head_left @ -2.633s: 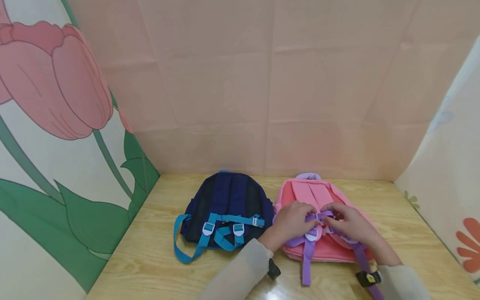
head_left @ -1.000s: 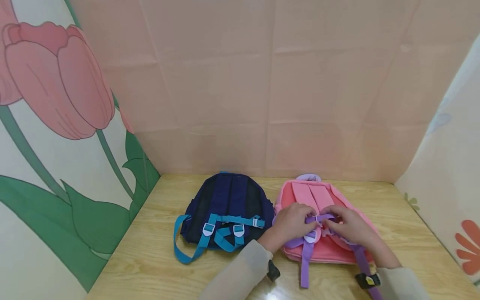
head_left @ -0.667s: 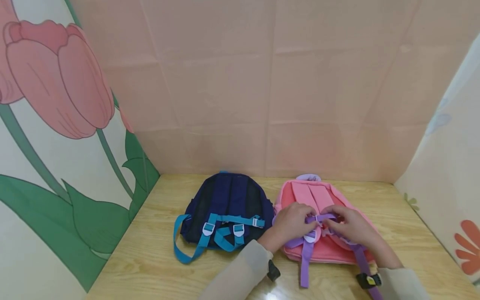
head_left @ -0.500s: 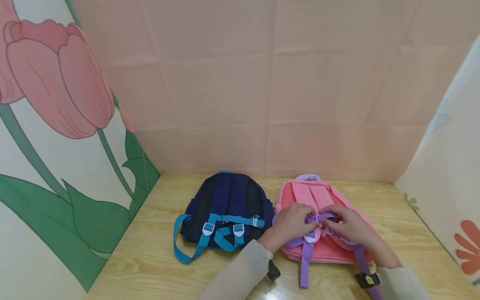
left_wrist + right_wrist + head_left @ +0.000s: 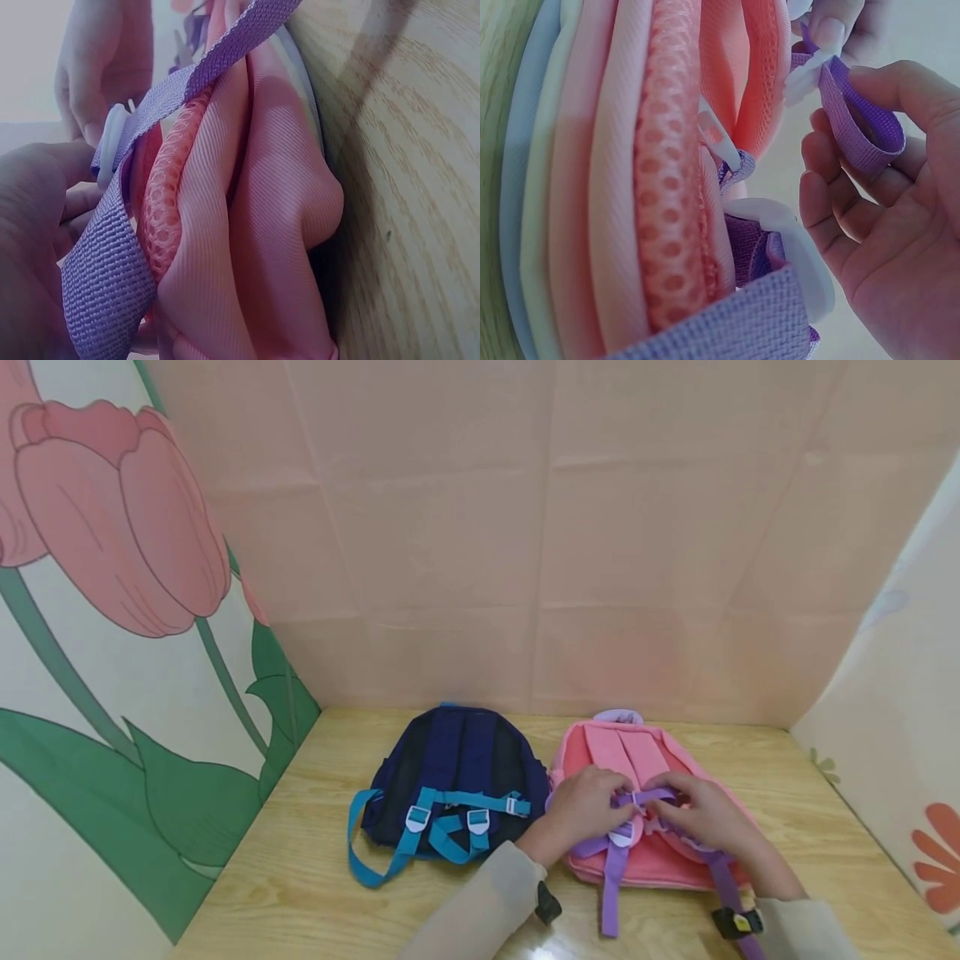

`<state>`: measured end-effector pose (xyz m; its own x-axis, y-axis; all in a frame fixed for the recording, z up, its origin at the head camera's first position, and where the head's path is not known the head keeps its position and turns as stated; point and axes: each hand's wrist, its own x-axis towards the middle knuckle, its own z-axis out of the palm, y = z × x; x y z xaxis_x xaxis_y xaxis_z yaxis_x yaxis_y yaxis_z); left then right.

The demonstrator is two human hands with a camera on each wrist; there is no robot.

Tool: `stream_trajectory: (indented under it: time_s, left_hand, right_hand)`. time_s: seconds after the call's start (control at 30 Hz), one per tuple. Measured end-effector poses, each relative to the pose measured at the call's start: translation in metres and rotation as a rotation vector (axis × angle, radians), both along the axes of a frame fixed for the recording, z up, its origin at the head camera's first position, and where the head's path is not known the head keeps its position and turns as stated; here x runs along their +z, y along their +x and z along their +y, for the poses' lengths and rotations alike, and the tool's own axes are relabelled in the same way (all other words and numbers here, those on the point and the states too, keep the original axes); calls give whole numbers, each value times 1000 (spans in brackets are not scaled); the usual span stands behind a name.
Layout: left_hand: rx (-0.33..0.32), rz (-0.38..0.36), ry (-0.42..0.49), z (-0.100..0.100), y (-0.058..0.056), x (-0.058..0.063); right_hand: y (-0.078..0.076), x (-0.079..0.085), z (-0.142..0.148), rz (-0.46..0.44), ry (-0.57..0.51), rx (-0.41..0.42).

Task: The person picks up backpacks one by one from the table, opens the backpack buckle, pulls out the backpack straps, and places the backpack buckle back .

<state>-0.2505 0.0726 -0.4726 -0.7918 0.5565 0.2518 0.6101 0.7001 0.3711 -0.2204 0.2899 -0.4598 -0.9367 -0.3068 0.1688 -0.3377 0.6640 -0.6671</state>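
Note:
A pink backpack [image 5: 682, 870] lies on the table with its strap side up. Over its middle my left hand [image 5: 587, 807] pinches a thin purple strap [image 5: 654, 794] by a small white buckle [image 5: 808, 79]. My right hand [image 5: 703, 814] pinches the same strap just right of that buckle. In the right wrist view the webbing makes a loop between the right thumb and fingers, and the left fingertips meet the buckle's far side. Wider purple shoulder straps [image 5: 611, 889] hang below, one with a white slider [image 5: 621, 835].
Close by on the left, a navy backpack [image 5: 457, 752] with turquoise straps [image 5: 367, 860] lies strap side up. The wooden table [image 5: 285, 877] ends at a plain backdrop [image 5: 420, 543]. A tulip-printed panel [image 5: 150, 527] borders its left side.
Both hands stay at the strap. Since the oldest frame, the strap shows a little longer between buckle and right hand, and the hanging purple end has shifted slightly.

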Motion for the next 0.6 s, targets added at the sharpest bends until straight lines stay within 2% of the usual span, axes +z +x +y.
stream_trajectory:
  time_s: [0.27, 0.5, 0.6]
  left_hand:
    - [8, -8, 11, 0, -2, -2]
    - [-2, 14, -13, 0, -2, -2]
    - [-2, 11, -18, 0, -2, -2]
  right_hand:
    - [-1, 0, 2, -31, -28, -4]
    - [-2, -1, -1, 57, 17, 36]
    - [-2, 0, -2, 68, 38, 34]
